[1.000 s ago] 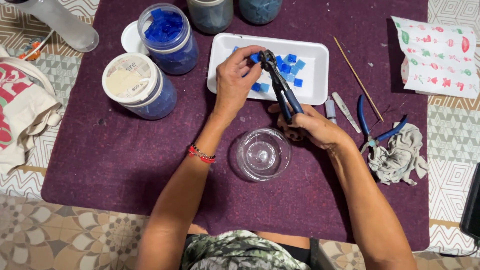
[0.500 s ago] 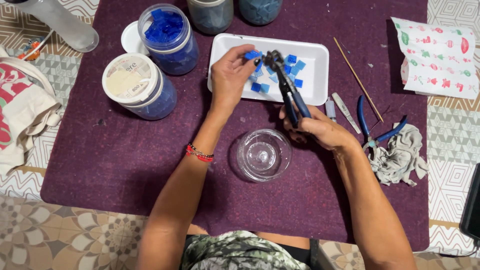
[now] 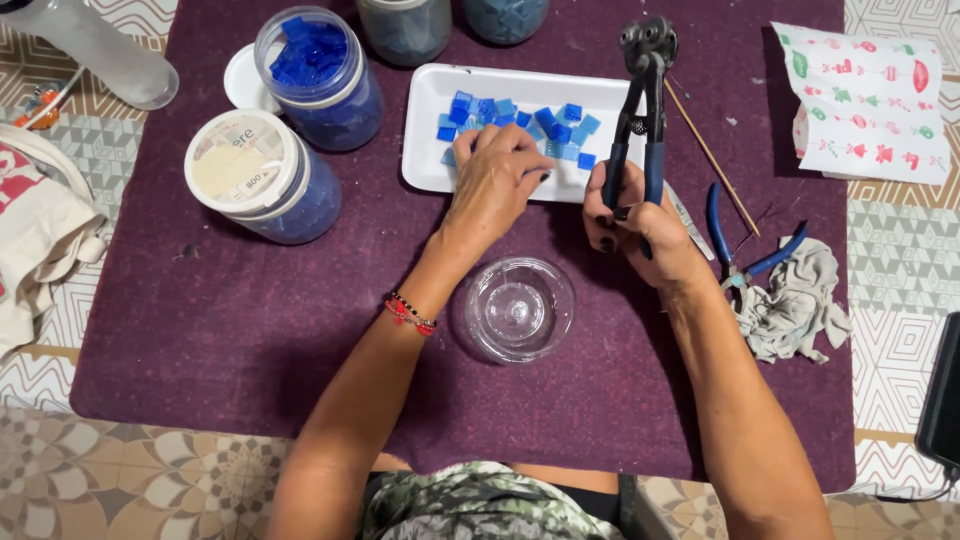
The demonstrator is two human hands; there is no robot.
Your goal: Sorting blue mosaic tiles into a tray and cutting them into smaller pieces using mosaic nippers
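My left hand [image 3: 495, 180] reaches over the white tray [image 3: 425, 150], fingertips resting on the loose blue mosaic tiles [image 3: 565, 125] in it. My right hand [image 3: 640, 230] grips the blue handles of wheeled tile nippers [image 3: 645, 60], held upright with the metal head pointing away, just right of the tray. A small clear glass cup [image 3: 515, 308] stands on the purple mat [image 3: 200, 330] between my forearms, untouched. A red and black bracelet is on my left wrist.
An open jar of blue tiles [image 3: 315, 75], its lid [image 3: 240, 88] and a lidded jar [image 3: 250, 170] stand left of the tray. Two more jars [image 3: 405, 25] are at the back. Blue pliers [image 3: 740, 255], a grey rag [image 3: 795, 300], a wooden stick [image 3: 710, 155] and patterned paper [image 3: 865, 100] lie right.
My left hand dropped from the nipper jaws down onto the tiles in the tray. My right hand swung the nippers upright and away from the tray.
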